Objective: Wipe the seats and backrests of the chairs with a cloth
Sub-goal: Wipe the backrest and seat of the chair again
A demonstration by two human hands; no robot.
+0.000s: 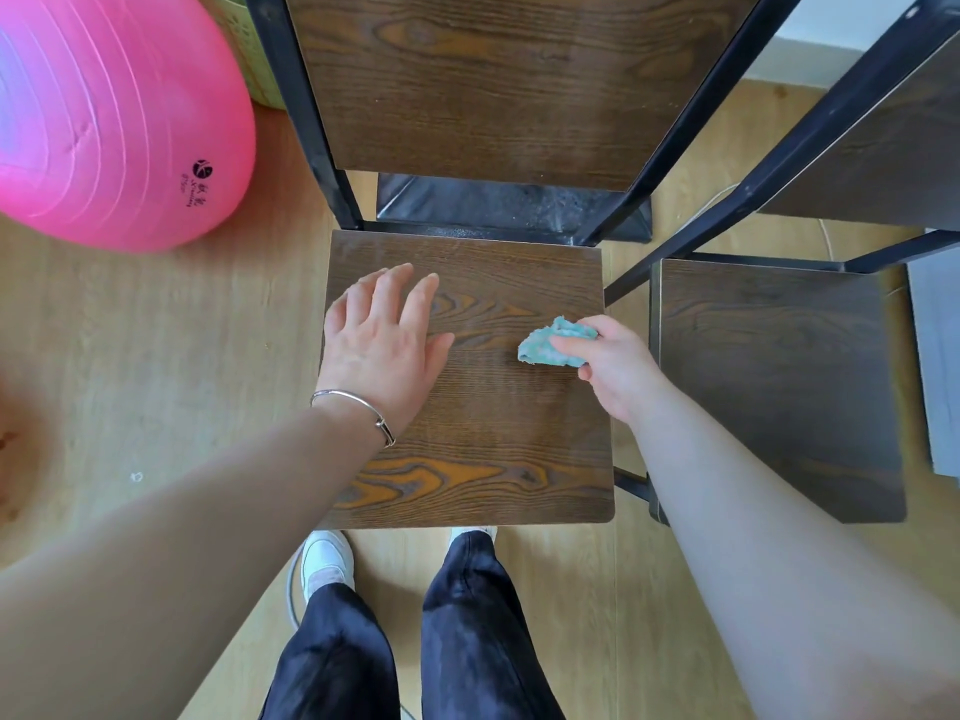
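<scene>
Teal cloth [556,344] bunched in right hand [613,366], fingers clenched round it, pressed on right half of near chair seat [483,407]. Unwiped grain lies leftward, toward left hand [384,345], spread flat, empty, bracing seat. Backrest [493,85] beyond, upright. Second chair [779,376] just right, nearer cloth hand.

A small teal cloth [553,345], bunched and fluffy, is pressed on the right part of a dark wood-grain seat [483,407]. Its upright backrest [488,80] is framed in black metal. A second matching chair [779,376] is set just right, its backrest apparently cut off.
</scene>
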